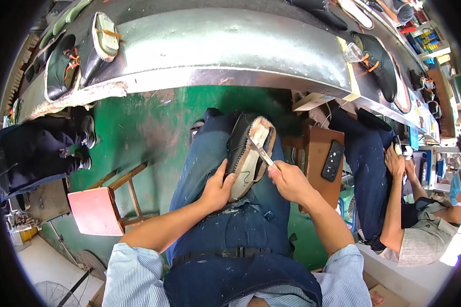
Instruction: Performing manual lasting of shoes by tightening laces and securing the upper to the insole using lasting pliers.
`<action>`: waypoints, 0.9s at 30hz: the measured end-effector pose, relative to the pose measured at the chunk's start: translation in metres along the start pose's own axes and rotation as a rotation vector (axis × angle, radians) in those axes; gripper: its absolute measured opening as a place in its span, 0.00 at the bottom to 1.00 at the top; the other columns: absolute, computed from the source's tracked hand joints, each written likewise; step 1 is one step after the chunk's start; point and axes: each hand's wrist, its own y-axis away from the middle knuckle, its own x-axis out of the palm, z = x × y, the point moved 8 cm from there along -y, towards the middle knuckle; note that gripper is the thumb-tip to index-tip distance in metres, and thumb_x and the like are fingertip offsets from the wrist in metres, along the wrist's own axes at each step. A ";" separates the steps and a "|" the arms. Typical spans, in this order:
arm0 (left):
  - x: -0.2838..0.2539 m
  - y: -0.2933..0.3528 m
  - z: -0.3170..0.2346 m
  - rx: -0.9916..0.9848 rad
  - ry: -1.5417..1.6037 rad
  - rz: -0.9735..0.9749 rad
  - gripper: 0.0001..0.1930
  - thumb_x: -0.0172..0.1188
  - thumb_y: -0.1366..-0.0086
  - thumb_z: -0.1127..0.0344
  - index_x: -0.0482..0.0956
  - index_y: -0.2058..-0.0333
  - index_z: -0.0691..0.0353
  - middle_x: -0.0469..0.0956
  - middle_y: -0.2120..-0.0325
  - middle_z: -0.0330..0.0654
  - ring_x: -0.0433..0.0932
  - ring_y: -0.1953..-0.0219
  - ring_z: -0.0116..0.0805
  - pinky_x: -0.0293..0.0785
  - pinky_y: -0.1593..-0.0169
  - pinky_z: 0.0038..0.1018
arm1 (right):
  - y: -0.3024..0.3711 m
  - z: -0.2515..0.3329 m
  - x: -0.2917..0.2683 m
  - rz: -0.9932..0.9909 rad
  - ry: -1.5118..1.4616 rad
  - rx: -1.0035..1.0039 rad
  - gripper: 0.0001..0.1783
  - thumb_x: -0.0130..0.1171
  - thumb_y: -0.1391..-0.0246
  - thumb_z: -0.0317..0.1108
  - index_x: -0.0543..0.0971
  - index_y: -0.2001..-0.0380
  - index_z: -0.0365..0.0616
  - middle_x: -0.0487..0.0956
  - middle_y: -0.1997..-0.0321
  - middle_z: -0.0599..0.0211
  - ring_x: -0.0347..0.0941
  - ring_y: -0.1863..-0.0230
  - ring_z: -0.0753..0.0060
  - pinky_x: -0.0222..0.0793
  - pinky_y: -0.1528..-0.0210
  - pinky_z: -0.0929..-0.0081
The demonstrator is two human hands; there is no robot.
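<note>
On my lap a black shoe (236, 140) lies with its underside up, showing a pale bottom with a tan, stitched-looking edge. My left hand (217, 188) is closed around its side near the end closest to my waist. In my right hand (293, 182) I grip a slim metal knife (262, 152), its blade lying against the shoe's underside. A thin dark thread or curl shows on that underside near my left fingers. The shoe's far side is hidden against my legs.
A metal-topped workbench (215, 38) curves ahead, with black shoes (62, 66) at left and another black shoe (378, 64) at right. A red-topped stool (95, 211) stands left. Right of my knees, a phone (333, 160) lies on a brown stool (315, 176); a co-worker (425, 230) sits beyond.
</note>
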 end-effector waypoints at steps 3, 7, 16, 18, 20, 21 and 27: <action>0.003 -0.005 0.002 0.036 -0.021 0.043 0.34 0.54 0.31 0.57 0.55 0.33 0.71 0.71 0.44 0.66 0.73 0.41 0.55 0.67 0.39 0.35 | 0.013 0.016 0.002 -0.254 -0.317 -0.266 0.22 0.45 0.33 0.49 0.74 0.64 0.38 0.79 0.68 0.41 0.75 0.63 0.35 0.70 0.58 0.47; 0.000 -0.006 0.009 0.040 -0.017 0.092 0.37 0.58 0.33 0.57 0.54 0.33 0.69 0.73 0.46 0.64 0.76 0.45 0.54 0.69 0.42 0.35 | 0.010 0.013 0.022 0.075 0.112 0.003 0.19 0.48 0.34 0.46 0.75 0.59 0.39 0.79 0.65 0.45 0.76 0.61 0.38 0.72 0.58 0.51; 0.002 -0.009 0.013 0.174 -0.020 0.192 0.48 0.66 0.40 0.62 0.45 0.29 0.63 0.75 0.49 0.64 0.77 0.48 0.55 0.71 0.44 0.35 | 0.040 0.041 0.026 -0.241 0.065 -0.454 0.21 0.54 0.38 0.47 0.75 0.56 0.38 0.79 0.63 0.49 0.77 0.61 0.44 0.74 0.61 0.54; 0.000 -0.004 0.005 0.137 -0.052 0.221 0.51 0.67 0.42 0.62 0.40 0.29 0.62 0.74 0.49 0.65 0.77 0.47 0.57 0.71 0.43 0.36 | 0.032 0.030 0.041 -0.092 0.180 -0.323 0.21 0.53 0.38 0.47 0.76 0.57 0.37 0.80 0.63 0.49 0.77 0.61 0.45 0.74 0.61 0.55; 0.007 -0.001 0.002 0.038 -0.079 0.315 0.61 0.72 0.48 0.62 0.31 0.29 0.62 0.71 0.45 0.64 0.72 0.42 0.55 0.68 0.40 0.37 | 0.030 0.015 0.050 0.045 0.295 -0.188 0.22 0.53 0.38 0.48 0.76 0.57 0.37 0.80 0.63 0.50 0.78 0.61 0.45 0.74 0.61 0.55; 0.008 -0.003 0.003 -0.042 -0.148 0.322 0.60 0.70 0.47 0.63 0.29 0.30 0.61 0.70 0.44 0.66 0.73 0.44 0.58 0.68 0.40 0.38 | 0.030 0.015 0.040 -0.028 0.178 -0.226 0.20 0.53 0.37 0.45 0.76 0.57 0.37 0.80 0.64 0.51 0.78 0.62 0.47 0.74 0.61 0.57; -0.064 0.013 -0.090 0.477 -0.272 0.017 0.39 0.66 0.46 0.68 0.58 0.36 0.65 0.76 0.53 0.66 0.79 0.52 0.60 0.76 0.48 0.41 | 0.067 -0.055 0.046 -0.182 -0.445 0.003 0.17 0.49 0.34 0.41 0.76 0.57 0.36 0.80 0.69 0.61 0.78 0.68 0.69 0.72 0.62 0.73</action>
